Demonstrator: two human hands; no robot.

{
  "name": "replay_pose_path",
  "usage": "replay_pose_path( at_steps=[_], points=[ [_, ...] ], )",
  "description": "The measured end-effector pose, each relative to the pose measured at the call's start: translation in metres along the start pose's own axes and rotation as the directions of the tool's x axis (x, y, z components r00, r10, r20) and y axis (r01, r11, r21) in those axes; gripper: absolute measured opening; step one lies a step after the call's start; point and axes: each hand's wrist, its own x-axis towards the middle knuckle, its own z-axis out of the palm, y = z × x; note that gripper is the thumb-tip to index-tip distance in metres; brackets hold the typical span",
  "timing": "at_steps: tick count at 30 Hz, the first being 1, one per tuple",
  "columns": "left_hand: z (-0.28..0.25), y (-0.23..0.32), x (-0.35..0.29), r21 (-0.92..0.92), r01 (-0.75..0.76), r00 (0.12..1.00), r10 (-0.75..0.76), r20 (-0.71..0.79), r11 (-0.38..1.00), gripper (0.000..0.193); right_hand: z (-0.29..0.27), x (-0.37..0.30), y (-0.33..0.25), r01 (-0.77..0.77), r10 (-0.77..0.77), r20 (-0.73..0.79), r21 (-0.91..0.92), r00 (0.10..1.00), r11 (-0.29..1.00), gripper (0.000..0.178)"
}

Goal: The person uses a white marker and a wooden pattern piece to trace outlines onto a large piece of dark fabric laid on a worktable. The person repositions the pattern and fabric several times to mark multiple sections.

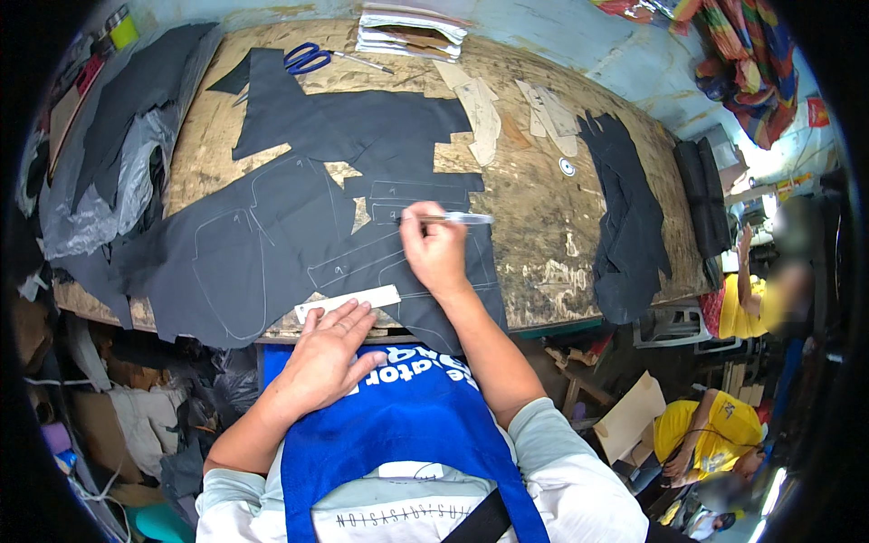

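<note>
A large piece of black fabric or leather (262, 217) lies across the wooden table, with pale outlines and small marks drawn on it. My right hand (435, 249) is closed around a pen (469, 218), near the narrow outlined strips at the middle of the sheet. The tip is hidden by my fingers. At the near edge, my left hand (333, 351) lies flat, its fingertips on a pale strip-shaped pattern piece (353, 302). That strip rests beside a long outline on the dark sheet.
Blue-handled scissors (308, 59) and another pen (364, 62) lie at the back. Pale pattern pieces (475, 113), a small round disc (567, 166) and more black material (625, 226) are farther right. Stacked papers (412, 34) stand at the back. Two people in yellow sit at right.
</note>
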Motion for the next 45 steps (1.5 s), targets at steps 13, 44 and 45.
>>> replay_pose_path(
  at_steps=[13,44,45],
  points=[
    [0.017,-0.038,0.012,-0.041,-0.148,0.844,0.105,-0.525,0.988,0.025,-0.080,-0.022,0.015,-0.360,0.325,-0.155,-0.445,0.933,0.820,0.050],
    [0.016,-0.052,0.014,-0.788,-0.131,0.595,-0.589,-0.548,0.601,0.037,-0.394,0.080,0.085,-0.524,-0.087,-0.792,-0.478,0.605,0.705,0.022],
    [0.015,-0.049,0.018,-0.818,-0.136,0.597,-0.613,-0.518,0.558,0.038,-0.383,0.074,0.083,-0.611,-0.226,-0.741,-0.657,0.632,0.442,0.019]
  ],
)
